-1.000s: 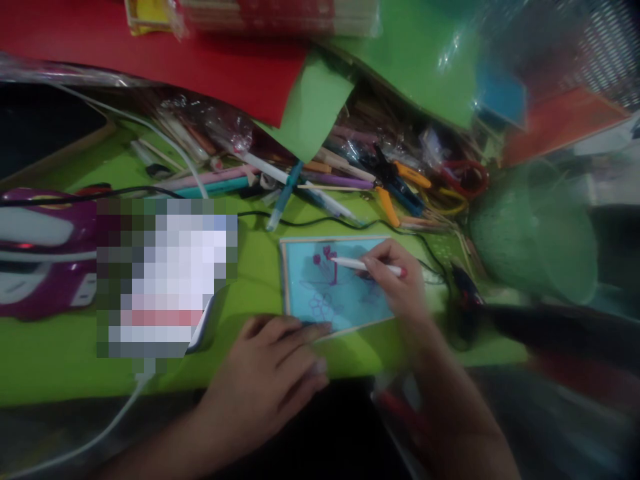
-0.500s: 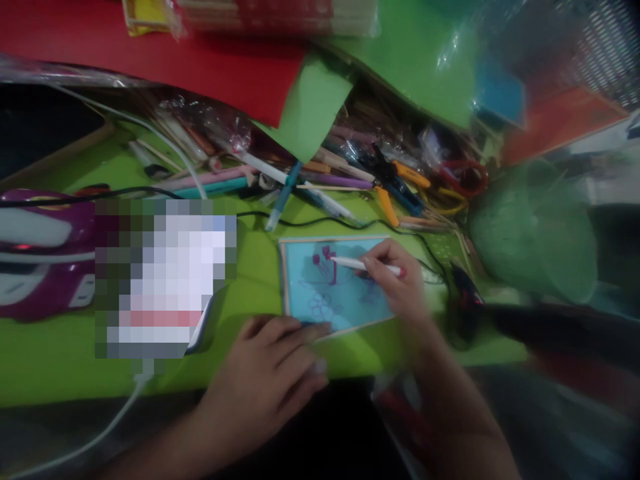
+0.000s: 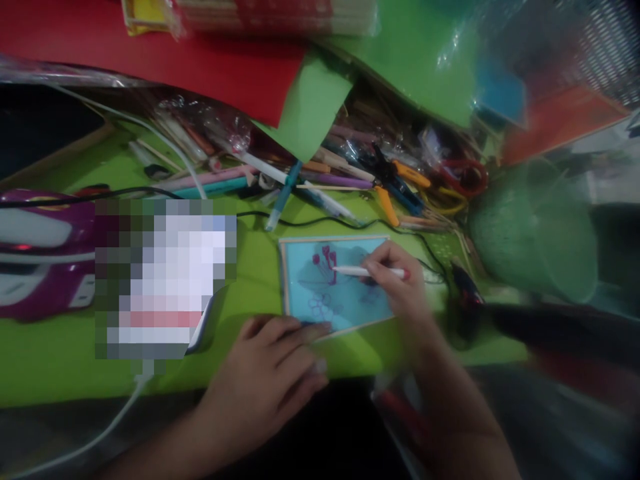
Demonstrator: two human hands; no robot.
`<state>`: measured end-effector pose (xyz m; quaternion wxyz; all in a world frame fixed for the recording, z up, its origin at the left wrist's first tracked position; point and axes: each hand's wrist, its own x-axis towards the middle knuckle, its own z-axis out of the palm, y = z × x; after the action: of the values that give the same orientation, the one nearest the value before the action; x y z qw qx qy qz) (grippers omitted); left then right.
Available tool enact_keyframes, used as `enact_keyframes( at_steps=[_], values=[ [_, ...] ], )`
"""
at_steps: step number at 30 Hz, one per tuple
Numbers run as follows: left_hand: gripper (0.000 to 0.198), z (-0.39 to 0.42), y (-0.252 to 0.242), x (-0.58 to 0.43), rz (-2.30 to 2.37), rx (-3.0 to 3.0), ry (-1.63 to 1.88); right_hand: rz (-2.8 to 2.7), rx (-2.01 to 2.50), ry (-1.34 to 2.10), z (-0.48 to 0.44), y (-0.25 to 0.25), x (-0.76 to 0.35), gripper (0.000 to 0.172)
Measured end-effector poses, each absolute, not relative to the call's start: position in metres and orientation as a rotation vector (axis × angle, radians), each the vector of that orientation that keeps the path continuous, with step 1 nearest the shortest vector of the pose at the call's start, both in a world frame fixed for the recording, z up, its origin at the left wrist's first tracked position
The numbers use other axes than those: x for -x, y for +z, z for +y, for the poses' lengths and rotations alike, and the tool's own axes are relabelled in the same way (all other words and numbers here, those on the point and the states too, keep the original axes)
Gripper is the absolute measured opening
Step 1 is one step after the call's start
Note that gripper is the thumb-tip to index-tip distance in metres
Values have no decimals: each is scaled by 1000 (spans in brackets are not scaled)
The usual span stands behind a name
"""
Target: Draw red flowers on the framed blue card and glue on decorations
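Observation:
A small light-blue card (image 3: 306,280) with a wooden rim lies on the green table top (image 3: 60,360). Purple flower shapes are drawn on it. My right hand (image 3: 397,283) is closed round a white pen with a red end (image 3: 367,272), its tip on the card beside the upper purple drawing. My left hand (image 3: 270,373) lies flat with fingers stretched out, fingertips pressing the card's lower edge.
Behind the card lies a heap of pens, markers and orange-handled pliers (image 3: 395,190). Red paper (image 3: 210,63) and green paper (image 3: 310,110) lie at the back. A green mesh basket (image 3: 535,233) stands right, a purple device (image 3: 40,253) left, with black and white cables.
The pen tip has slid slightly down the card, and my right hand shifted a little with it. My left hand has stayed still.

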<state>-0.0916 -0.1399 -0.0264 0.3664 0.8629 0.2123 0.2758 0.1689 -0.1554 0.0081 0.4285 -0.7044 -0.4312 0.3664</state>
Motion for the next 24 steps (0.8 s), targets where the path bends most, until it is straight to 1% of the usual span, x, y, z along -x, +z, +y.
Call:
enact_keyframes(
  at_steps=[7, 19, 24],
  values=[
    [18, -140, -27, 93, 531, -2225, 690, -1060, 1722, 959, -158, 5, -172, 19],
    [23, -140, -28, 92, 547, -2206, 699, -1018, 1668, 1003, -159, 3, -173, 19],
    [21, -141, -27, 92, 552, -2205, 705, -1015, 1635, 1011, -158, 4, -172, 18]
  ],
)
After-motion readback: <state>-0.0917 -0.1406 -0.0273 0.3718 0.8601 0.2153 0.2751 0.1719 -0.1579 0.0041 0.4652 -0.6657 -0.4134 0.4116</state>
